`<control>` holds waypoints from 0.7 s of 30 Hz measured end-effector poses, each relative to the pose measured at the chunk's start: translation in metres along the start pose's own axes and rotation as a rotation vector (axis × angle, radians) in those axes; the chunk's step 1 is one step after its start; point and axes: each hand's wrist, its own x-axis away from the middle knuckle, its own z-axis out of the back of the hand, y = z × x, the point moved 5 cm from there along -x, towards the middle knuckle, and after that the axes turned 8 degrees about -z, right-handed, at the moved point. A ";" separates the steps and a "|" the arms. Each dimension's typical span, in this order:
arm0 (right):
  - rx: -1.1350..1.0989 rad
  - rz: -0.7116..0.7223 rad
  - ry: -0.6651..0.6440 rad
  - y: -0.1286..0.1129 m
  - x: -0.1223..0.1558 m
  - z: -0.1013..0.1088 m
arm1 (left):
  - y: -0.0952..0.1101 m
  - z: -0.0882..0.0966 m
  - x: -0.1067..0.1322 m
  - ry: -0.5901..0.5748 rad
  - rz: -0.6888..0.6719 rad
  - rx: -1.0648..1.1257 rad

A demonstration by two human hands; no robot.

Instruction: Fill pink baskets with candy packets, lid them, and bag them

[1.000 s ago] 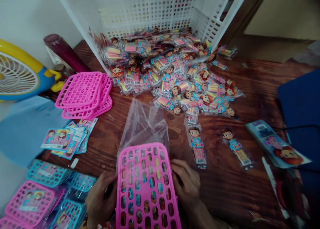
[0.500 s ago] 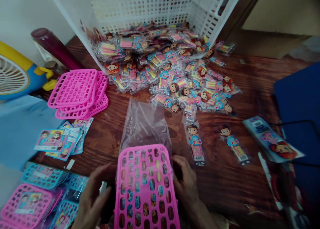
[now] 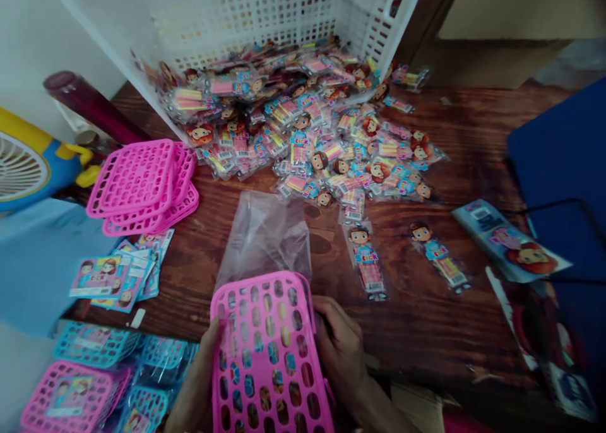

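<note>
A pink plastic basket (image 3: pixel 267 351) with oval holes stands between my hands at the table's near edge, its far end going into a clear plastic bag (image 3: pixel 265 234) that lies on the wood. Colourful packets show through its holes. My left hand (image 3: pixel 201 382) grips its left side with the thumb on the front. Along its right side my right hand (image 3: pixel 343 351) is closed on the basket and the bag's edge.
A tipped white crate (image 3: pixel 237 16) spills a heap of doll-figure packets (image 3: pixel 307 130) over the wooden table (image 3: pixel 449 332). Two single packets (image 3: pixel 367 262) lie to the right. Pink baskets (image 3: pixel 142 183) and printed cards (image 3: pixel 118 272) are at left, bagged baskets (image 3: pixel 76 382) lower left.
My left hand, lifted off and open half a second ago, is back on the basket's left side. The basket has tilted slightly left and the view has shifted.
</note>
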 end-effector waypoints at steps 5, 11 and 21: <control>0.009 0.045 -0.030 -0.014 0.005 -0.003 | 0.000 0.011 0.015 0.055 0.053 -0.040; 0.005 0.101 -0.010 -0.016 0.016 0.005 | -0.002 0.034 0.013 0.027 0.018 -0.028; -0.439 -0.345 -0.266 0.014 -0.007 -0.012 | -0.007 0.029 0.022 -0.074 0.076 -0.016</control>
